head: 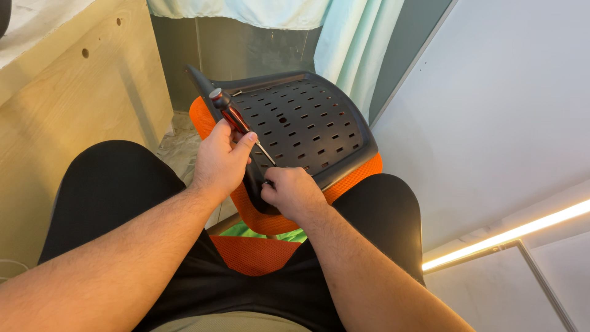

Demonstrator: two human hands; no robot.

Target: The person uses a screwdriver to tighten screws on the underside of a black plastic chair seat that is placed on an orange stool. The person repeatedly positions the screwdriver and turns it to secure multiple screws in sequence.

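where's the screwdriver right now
In the head view, the screwdriver is left of centre, gripped in the left hand, its tip angled down onto the black slotted chair panel beside the right hand.

Single view, head-worn camera: looks steeply down and forward over the seated person's own lap, both forearms entering from the bottom edge and meeting near frame centre. Range close: left hand [220, 161] and right hand [294, 192] sit at arm's reach, with the black slotted chair panel [304, 123] just past them, a plywood wall [74, 117] at left and a white wall [491, 110] at right. No second view, so no overlap to record.
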